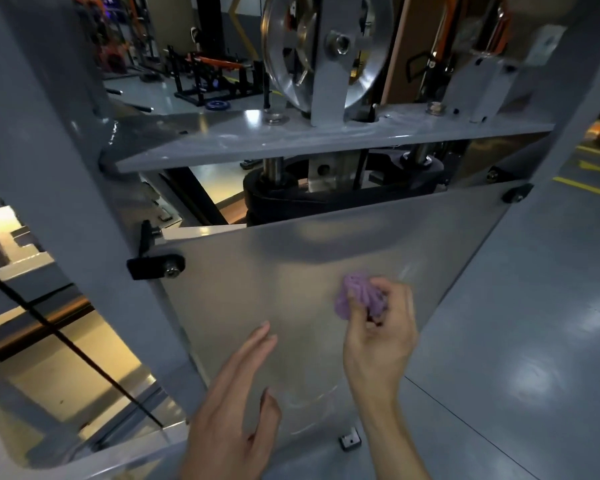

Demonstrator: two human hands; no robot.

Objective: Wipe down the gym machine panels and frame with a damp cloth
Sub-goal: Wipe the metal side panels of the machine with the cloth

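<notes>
- Pressing a bunched purple cloth against the panel, the right hand has its fingers curled round the wad, grasping it.
- Left hand hovers at the panel's lower part, fingers straight and released, holding nothing; whether the tips touch the surface cannot be told.
- Panel is a frosted sheet fixed between the grey frame uprights by black brackets with bolts.
- Behind the panel's top edge, the weight stack sits enclosed, with two chrome rods rising from it.
- Above, a grey crossplate carries a large metal pulley.
- Beyond the frame lies a glossy grey floor with yellow lines and other gym equipment.
</notes>
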